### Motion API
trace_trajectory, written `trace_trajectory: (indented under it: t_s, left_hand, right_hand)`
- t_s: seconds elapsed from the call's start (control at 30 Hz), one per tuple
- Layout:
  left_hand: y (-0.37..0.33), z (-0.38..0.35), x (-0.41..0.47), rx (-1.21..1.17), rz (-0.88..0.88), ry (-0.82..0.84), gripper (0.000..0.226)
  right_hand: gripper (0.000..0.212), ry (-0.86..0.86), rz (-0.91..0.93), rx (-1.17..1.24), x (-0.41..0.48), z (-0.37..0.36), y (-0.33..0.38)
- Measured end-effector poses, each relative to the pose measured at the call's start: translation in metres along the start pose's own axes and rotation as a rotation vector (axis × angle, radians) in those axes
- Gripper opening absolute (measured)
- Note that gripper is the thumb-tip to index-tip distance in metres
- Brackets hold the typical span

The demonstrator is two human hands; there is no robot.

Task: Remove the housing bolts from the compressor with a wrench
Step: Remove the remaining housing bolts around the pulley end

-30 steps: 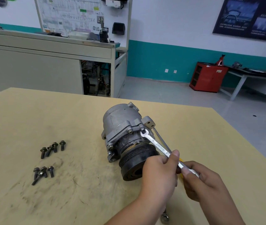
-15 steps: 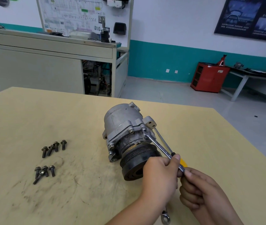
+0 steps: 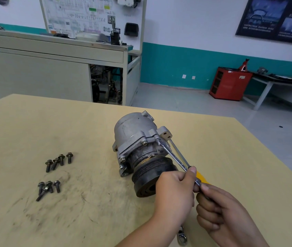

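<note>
The grey compressor (image 3: pixel 136 134) lies on its side on the table, black pulley (image 3: pixel 150 177) towards me. Several bolts still sit in its housing flange (image 3: pixel 144 142). A silver wrench (image 3: pixel 172 155) has its head on a flange bolt at the right side, and its handle runs down to my hands. My left hand (image 3: pixel 173 195) is curled beside the pulley and pinches the wrench handle with its fingertip on top. My right hand (image 3: pixel 218 213) grips the handle's end. A screwdriver with a yellow handle (image 3: pixel 200 176) lies just behind the wrench.
Two groups of loose bolts lie on the yellow table (image 3: pixel 34 131) at the left, one (image 3: pixel 59 160) farther and one (image 3: pixel 48 188) nearer. A second wrench (image 3: pixel 182 237) lies under my left forearm. The table's right edge (image 3: pixel 270 159) drops to the floor.
The wrench handle has swung down towards the table with its head still on the bolt. My right hand has dropped lower and nearer to me. The compressor has stayed put.
</note>
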State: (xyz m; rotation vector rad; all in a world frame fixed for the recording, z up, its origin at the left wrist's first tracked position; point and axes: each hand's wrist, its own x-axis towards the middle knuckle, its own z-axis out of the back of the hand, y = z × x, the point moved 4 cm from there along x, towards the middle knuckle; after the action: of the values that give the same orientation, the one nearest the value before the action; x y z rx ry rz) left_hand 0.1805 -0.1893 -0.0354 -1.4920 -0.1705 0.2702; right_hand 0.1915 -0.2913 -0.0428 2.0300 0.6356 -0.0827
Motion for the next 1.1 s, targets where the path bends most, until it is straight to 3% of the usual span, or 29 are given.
trace_trajectory:
  t_s: [0.23, 0.4, 0.5, 0.63, 0.73, 0.9, 1.1]
  left_hand:
    - [-0.0003, -0.0009, -0.0032, 0.0, -0.025, -0.004, 0.054]
    - [0.002, -0.0015, -0.0044, 0.0, -0.016, -0.006, 0.055]
    - [0.0032, -0.0016, -0.0048, -0.004, 0.001, -0.004, 0.054]
    - [0.0033, -0.0002, -0.0034, -0.008, 0.006, -0.008, 0.053]
    - [0.0026, 0.0007, -0.0023, -0.005, -0.007, -0.014, 0.053]
    - [0.0028, 0.0004, -0.0021, -0.017, -0.003, -0.005, 0.053]
    - [0.0019, -0.0001, -0.0013, -0.024, 0.0, 0.017, 0.06]
  right_hand:
    - [0.02, 0.018, -0.01, 0.021, -0.0038, -0.0032, 0.0006]
    - [0.054, 0.044, -0.039, 0.033, -0.0064, -0.0041, -0.0021]
    - [0.028, 0.031, -0.036, 0.024, -0.0055, -0.0022, -0.0012]
    - [0.036, 0.041, -0.031, 0.024, -0.0052, -0.0046, -0.0022]
    - [0.02, 0.024, -0.012, 0.013, -0.0043, -0.0053, -0.0007]
    - [0.021, 0.019, 0.038, -0.008, -0.003, -0.0001, -0.0015]
    - [0.022, -0.021, 0.219, -0.187, -0.001, 0.0039, 0.0019]
